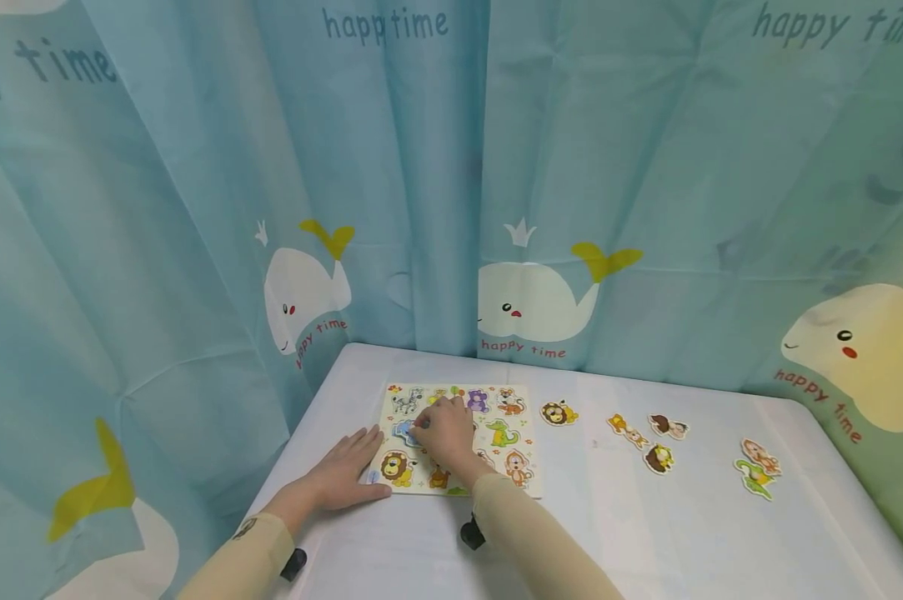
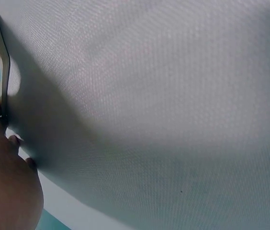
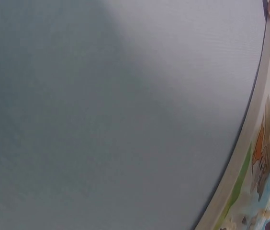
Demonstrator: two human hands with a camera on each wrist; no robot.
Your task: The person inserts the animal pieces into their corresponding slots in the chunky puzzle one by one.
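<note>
An animal puzzle board (image 1: 534, 487) lies on the white table, printed with a zebra, a lion, a crocodile and other animals. My right hand (image 1: 448, 433) is over its middle and pinches a blue animal puzzle piece (image 1: 402, 431) at the left of the middle row; the fingers partly cover the piece. My left hand (image 1: 342, 473) rests at the board's left edge, fingers stretched forward and thumb at the near left corner. In the left wrist view, only a strip of the board (image 2: 4, 67) shows beside the left hand (image 2: 10, 191). The right wrist view catches the board's near edge (image 3: 252, 129).
Right of the board lies a lion piece (image 1: 559, 412). Farther right are several loose animal pieces, among them a fox-like orange piece (image 1: 627, 431), a yellow-and-brown piece (image 1: 659, 458) and a green piece (image 1: 755, 479). A blue curtain (image 1: 436, 167) hangs behind the table.
</note>
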